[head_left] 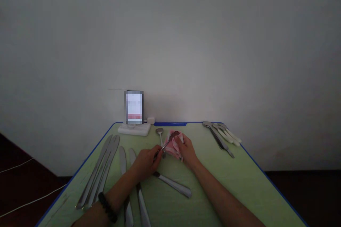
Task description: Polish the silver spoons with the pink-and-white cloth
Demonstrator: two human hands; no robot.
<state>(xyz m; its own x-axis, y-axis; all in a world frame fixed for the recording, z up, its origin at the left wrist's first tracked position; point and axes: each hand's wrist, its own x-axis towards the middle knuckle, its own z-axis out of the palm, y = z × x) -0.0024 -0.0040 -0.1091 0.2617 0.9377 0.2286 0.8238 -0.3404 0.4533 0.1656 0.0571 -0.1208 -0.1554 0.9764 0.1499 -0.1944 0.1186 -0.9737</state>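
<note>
Spoon [171,138] handle pinched tight in L grip [147,163], R grip [188,150] curled round pink cloth [173,149]

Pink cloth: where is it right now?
In the head view, the pink cloth is just right of centre in the lower half, held in the right hand against the spoon that the left hand grips.

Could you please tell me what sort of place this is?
Probably a room in a home, though I cannot be sure: a green table with blue edging stands by a plain wall, and table knives and spoons lie on it.
</note>
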